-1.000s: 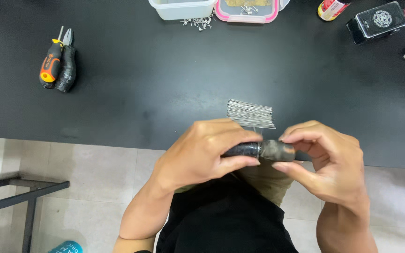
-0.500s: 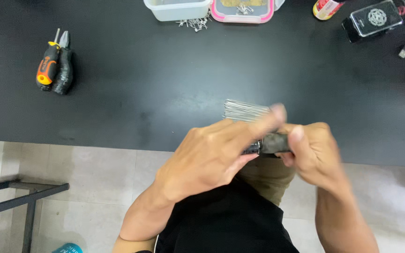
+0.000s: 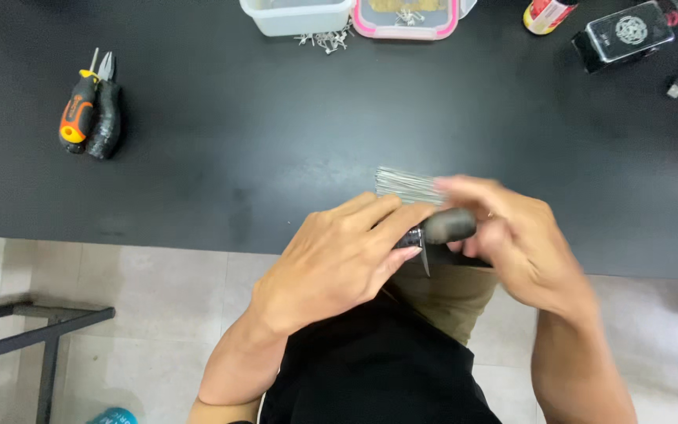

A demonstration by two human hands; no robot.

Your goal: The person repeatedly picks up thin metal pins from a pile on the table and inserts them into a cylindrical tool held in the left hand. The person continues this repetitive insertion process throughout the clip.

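Tools lie near the surface's left edge: an orange-handled screwdriver (image 3: 78,110) touching a pair of black-gripped pliers (image 3: 105,116). Along the far edge sit a clear tub (image 3: 298,16), a pink-rimmed container (image 3: 406,20), and a dark boxy device (image 3: 626,34) toward the far right corner. At the near edge, the left hand (image 3: 339,259) and the blurred right hand (image 3: 521,239) are close together, both closed on a dark-handled tool (image 3: 442,228), its thin metal tip pointing down over the lap. Just behind it a bundle of thin wires (image 3: 408,185) rests on the surface. The tool looks light and stiff, its rubbery handle the safe grip; the wires seem springy, sharp-ended, and best pinched mid-length.
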